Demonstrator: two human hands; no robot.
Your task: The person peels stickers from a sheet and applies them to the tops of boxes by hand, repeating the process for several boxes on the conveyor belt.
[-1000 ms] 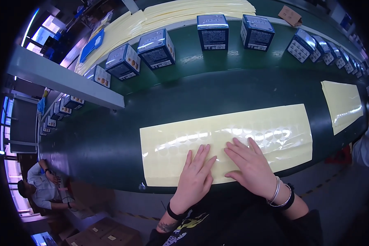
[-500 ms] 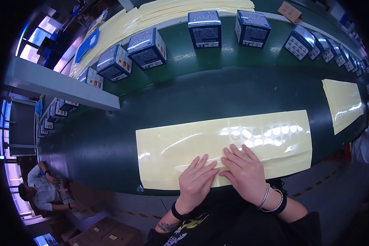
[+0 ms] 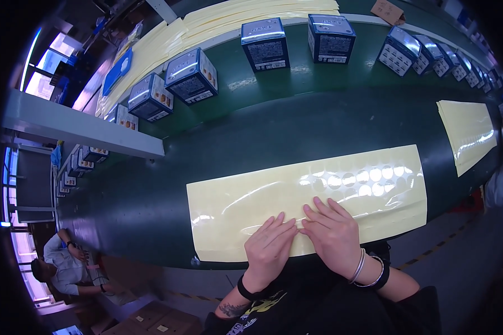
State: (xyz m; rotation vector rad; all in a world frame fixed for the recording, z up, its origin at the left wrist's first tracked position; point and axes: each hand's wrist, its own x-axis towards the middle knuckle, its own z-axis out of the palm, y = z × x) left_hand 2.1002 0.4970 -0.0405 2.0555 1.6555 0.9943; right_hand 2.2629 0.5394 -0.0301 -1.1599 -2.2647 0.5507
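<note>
A long pale yellow sheet of clear round stickers lies across the dark green table in front of me, its glossy circles showing right of the middle. Both hands rest on its near part, close together. My left hand has its fingers stretched forward on the sheet, its thumb mostly hidden. To its right, my right hand lies with fingers spread and the thumb pointing toward the left hand's fingertips. A small crease or raised edge shows in the sheet by the fingertips. Whether anything thin is pinched there cannot be seen.
Blue boxes stand in a curved row on the green far strip. Another stack of yellow sheets lies at right, more sheets at the back. A grey metal beam juts in at left. Co-workers sit at both sides.
The whole view has turned slightly. My right thumb has drawn in a little toward the left fingertips; otherwise both hands stay in the same spot on the sheet.
</note>
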